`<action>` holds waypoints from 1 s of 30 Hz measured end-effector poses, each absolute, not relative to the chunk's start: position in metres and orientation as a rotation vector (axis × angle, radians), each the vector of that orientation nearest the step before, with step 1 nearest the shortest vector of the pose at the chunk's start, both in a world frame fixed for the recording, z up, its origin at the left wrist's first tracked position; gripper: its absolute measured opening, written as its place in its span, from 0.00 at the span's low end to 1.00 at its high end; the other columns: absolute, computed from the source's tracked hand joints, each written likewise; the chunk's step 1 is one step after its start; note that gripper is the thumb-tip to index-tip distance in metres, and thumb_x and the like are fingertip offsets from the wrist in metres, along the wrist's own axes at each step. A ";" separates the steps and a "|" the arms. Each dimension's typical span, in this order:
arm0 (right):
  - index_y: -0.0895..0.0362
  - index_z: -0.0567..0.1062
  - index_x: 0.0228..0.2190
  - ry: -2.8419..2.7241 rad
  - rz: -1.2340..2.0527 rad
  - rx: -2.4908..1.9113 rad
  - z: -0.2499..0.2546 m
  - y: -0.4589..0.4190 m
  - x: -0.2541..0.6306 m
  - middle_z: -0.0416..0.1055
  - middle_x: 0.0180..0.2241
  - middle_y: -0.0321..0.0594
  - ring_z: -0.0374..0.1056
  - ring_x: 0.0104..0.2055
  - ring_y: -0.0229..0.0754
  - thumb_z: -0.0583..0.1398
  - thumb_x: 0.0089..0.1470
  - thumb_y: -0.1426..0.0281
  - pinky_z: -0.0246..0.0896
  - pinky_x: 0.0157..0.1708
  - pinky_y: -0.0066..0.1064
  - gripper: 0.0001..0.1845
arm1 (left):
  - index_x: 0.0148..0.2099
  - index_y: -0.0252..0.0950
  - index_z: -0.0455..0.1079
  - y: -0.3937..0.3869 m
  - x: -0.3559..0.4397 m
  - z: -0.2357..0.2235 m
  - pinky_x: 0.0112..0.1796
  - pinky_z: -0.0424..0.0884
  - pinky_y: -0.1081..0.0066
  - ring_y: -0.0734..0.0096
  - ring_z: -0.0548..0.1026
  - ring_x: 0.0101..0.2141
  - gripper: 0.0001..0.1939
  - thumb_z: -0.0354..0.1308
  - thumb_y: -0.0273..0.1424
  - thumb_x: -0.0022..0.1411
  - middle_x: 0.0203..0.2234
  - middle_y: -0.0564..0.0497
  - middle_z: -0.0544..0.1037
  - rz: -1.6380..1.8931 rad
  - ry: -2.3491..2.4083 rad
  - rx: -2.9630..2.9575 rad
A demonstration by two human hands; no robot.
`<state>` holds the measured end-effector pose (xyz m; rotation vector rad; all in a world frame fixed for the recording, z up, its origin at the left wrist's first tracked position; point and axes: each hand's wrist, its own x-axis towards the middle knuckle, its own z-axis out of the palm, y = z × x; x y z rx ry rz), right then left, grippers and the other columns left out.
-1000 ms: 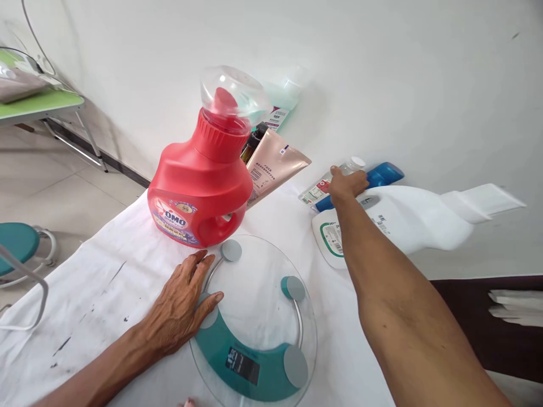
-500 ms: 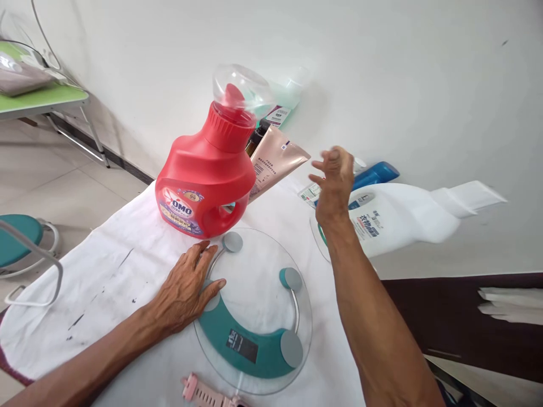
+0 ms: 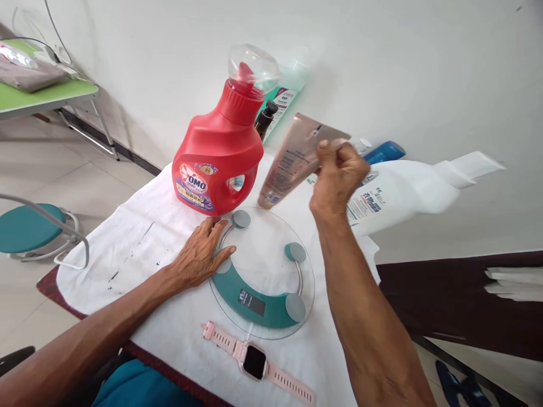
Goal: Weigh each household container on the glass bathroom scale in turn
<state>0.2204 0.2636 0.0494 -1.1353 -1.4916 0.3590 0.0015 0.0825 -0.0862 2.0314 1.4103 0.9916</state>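
Note:
A pinkish-gold squeeze tube [image 3: 292,155] hangs tilted behind the scale, its flat end pinched between the thumb and fingers of my right hand [image 3: 339,169]. My left hand [image 3: 201,254] lies with fingers spread at the left rim of the round glass scale [image 3: 263,254], which has a teal band and a dark display. Just beyond that hand stands a red OMO detergent bottle [image 3: 216,152] with a clear cap. In front of the scale, a pink-strapped smartwatch [image 3: 253,360] rests on the white cloth.
Along the wall are a dark pump bottle [image 3: 266,117], a green-tinted bottle [image 3: 285,99], a blue bottle [image 3: 386,151] and a large white laundry bottle [image 3: 407,189]. A teal stool [image 3: 31,226] and a green table [image 3: 46,96] stand at the left.
My right hand, empty before, has closed on the squeeze tube and lifted it from beside the red bottle. My left hand stays at the scale's rim. The view has shifted, showing the whole watch.

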 end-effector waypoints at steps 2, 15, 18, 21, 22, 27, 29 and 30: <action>0.49 0.57 0.23 -1.405 0.286 -1.045 0.066 0.243 0.228 0.46 0.25 0.29 0.47 0.31 0.36 0.66 0.56 0.51 0.69 0.41 0.36 0.27 | 0.72 0.36 0.63 0.083 0.001 -0.086 0.63 0.76 0.35 0.42 0.74 0.63 0.28 0.51 0.48 0.81 0.63 0.33 0.71 0.987 1.402 2.037; 0.51 0.79 0.34 -1.167 0.522 -0.913 0.061 0.111 0.229 0.77 0.36 0.35 0.80 0.50 0.49 0.66 0.57 0.60 0.71 0.66 0.55 0.08 | 0.69 0.32 0.64 0.085 0.000 -0.087 0.63 0.76 0.40 0.44 0.74 0.61 0.31 0.48 0.52 0.81 0.62 0.34 0.71 0.977 1.402 2.103; 0.49 0.80 0.32 -1.112 0.480 -0.883 0.053 0.101 0.222 0.76 0.34 0.35 0.80 0.47 0.49 0.66 0.58 0.62 0.75 0.62 0.55 0.05 | 0.70 0.32 0.64 0.085 0.000 -0.086 0.63 0.75 0.40 0.43 0.74 0.62 0.31 0.48 0.52 0.81 0.62 0.33 0.71 0.971 1.409 2.104; 0.45 0.81 0.32 -1.132 0.433 -0.876 0.049 0.094 0.221 0.77 0.36 0.36 0.80 0.51 0.52 0.66 0.60 0.62 0.76 0.61 0.56 0.04 | 0.69 0.34 0.64 0.084 -0.001 -0.085 0.62 0.76 0.40 0.44 0.74 0.62 0.30 0.49 0.52 0.81 0.62 0.34 0.72 0.981 1.403 2.094; 0.45 0.82 0.33 -1.149 0.412 -0.886 0.048 0.092 0.222 0.77 0.37 0.36 0.80 0.53 0.52 0.66 0.61 0.61 0.77 0.60 0.56 0.05 | 0.69 0.34 0.64 0.084 -0.001 -0.085 0.63 0.76 0.40 0.44 0.74 0.62 0.30 0.49 0.52 0.81 0.62 0.34 0.72 0.982 1.403 2.093; 0.45 0.83 0.42 -1.246 0.386 -0.982 0.044 0.083 0.228 0.78 0.43 0.42 0.78 0.59 0.56 0.61 0.63 0.55 0.80 0.54 0.57 0.13 | 0.70 0.34 0.64 0.085 0.000 -0.085 0.63 0.76 0.41 0.45 0.74 0.62 0.32 0.48 0.54 0.81 0.62 0.35 0.71 0.976 1.409 2.103; 0.44 0.82 0.44 -1.252 0.400 -1.021 0.040 0.081 0.234 0.77 0.44 0.44 0.77 0.60 0.59 0.58 0.63 0.49 0.81 0.52 0.57 0.19 | 0.70 0.35 0.63 0.086 0.000 -0.086 0.63 0.76 0.40 0.45 0.74 0.62 0.32 0.49 0.54 0.81 0.62 0.35 0.71 0.969 1.408 2.103; 0.44 0.82 0.44 -1.227 0.416 -1.044 0.037 0.080 0.238 0.77 0.44 0.44 0.77 0.60 0.59 0.54 0.65 0.46 0.81 0.52 0.57 0.22 | 0.71 0.36 0.63 0.086 0.000 -0.086 0.63 0.76 0.40 0.45 0.74 0.62 0.32 0.49 0.54 0.81 0.62 0.35 0.71 0.964 1.407 2.102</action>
